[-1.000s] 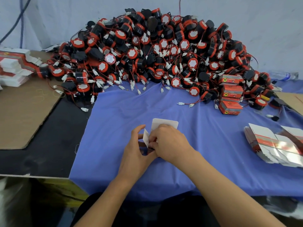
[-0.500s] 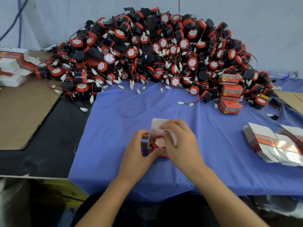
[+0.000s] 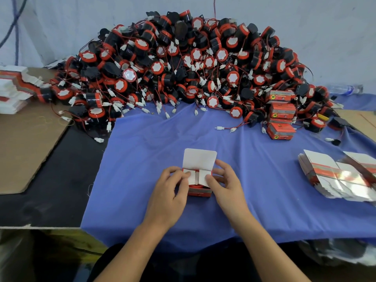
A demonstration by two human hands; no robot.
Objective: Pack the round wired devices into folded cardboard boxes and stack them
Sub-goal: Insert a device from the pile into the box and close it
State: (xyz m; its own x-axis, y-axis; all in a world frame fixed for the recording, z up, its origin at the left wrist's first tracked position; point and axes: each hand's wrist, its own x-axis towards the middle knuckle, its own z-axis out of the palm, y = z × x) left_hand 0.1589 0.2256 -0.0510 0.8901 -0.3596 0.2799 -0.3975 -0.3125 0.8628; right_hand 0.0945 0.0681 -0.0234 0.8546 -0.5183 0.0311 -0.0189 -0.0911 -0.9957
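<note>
Gripping the box (image 3: 200, 192), left hand (image 3: 169, 192) and right hand (image 3: 225, 186) press its side flaps (image 3: 203, 177) inward (lid (image 3: 199, 159) upright).

Left hand (image 3: 168, 192) and right hand (image 3: 223, 184) grip a red cardboard box (image 3: 200, 192) on blue cloth (image 3: 152, 149), pressing its white side flaps (image 3: 203, 176) down. Behind the box rises a heap of round wired devices (image 3: 193, 64); to its right, flat box blanks (image 3: 335, 176).
</note>
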